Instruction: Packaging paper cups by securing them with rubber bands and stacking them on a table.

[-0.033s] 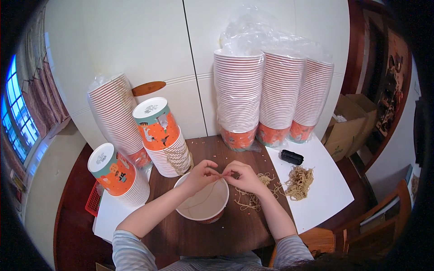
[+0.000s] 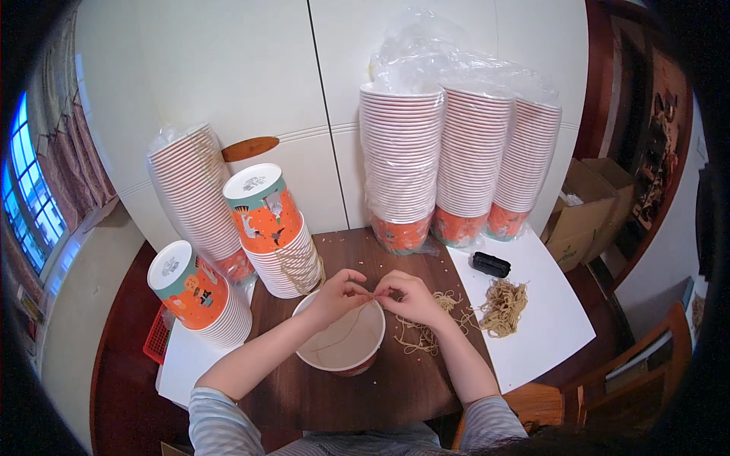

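Observation:
An open paper bucket point(image 2: 342, 363), white rim and tan inside, stands on the dark wooden table point(image 2: 395, 395) in front of me. My left hand point(image 2: 338, 295) and my right hand point(image 2: 407, 296) meet over its far rim. Both pinch one thin tan elastic band point(image 2: 351, 325), and its loop hangs down into the bucket. Loose bands point(image 2: 422, 336) lie just right of the bucket, with a thicker heap of bands point(image 2: 503, 305) further right on a white sheet point(image 2: 555, 334).
Three tall bucket stacks in clear plastic point(image 2: 456, 152) stand at the back. On the left are a leaning wrapped stack point(image 2: 190, 190) and two upside-down orange stacks point(image 2: 270, 228) point(image 2: 194, 292). A small black object point(image 2: 490, 264), a red basket point(image 2: 156, 338) and a cardboard box point(image 2: 585, 205) are nearby.

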Tool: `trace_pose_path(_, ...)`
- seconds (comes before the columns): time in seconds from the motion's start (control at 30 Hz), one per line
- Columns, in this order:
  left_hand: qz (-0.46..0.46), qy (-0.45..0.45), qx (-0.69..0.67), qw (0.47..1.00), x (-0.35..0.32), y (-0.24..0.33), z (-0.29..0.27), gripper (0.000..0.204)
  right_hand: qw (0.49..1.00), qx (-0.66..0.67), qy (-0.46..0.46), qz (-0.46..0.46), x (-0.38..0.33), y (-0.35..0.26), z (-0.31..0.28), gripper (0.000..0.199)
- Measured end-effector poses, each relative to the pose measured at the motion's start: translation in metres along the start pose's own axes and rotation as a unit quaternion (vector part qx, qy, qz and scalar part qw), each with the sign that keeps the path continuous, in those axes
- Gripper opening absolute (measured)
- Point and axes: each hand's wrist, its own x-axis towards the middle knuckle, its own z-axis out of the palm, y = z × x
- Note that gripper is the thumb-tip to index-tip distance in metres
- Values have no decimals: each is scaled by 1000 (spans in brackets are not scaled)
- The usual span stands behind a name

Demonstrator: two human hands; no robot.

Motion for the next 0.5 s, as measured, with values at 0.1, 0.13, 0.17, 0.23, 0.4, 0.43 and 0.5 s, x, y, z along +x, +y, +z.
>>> trace_pose_path(0.1,-2,-3,-5,1000,0,2,1,34,1000,-3,0,-13,-1,3,-1,9)
trace_pose_path(0.13,-6,-2,-4,1000,0,3,2,34,1000,1,0,-5,-1,3,-1,10)
trace_pose_path(0.17,-6,-1,-4,1000,0,2,2,34,1000,6,0,3,-1,4,0,11)
trace_pose_path(0.23,-8,2,-6,1000,0,1,1,33,1000,6,-17,19,-1,-1,-2,11)
trace_pose_path(0.4,-6,6,-10,1000,0,1,1,33,998,-30,-49,35,-1,0,-4,14)
trace_pose_path(0.43,-6,7,-10,1000,0,1,1,33,997,-38,-52,38,-2,2,-5,15)
trace_pose_path(0.5,-5,8,-6,1000,0,1,1,33,996,-47,-55,42,-2,5,-5,15)
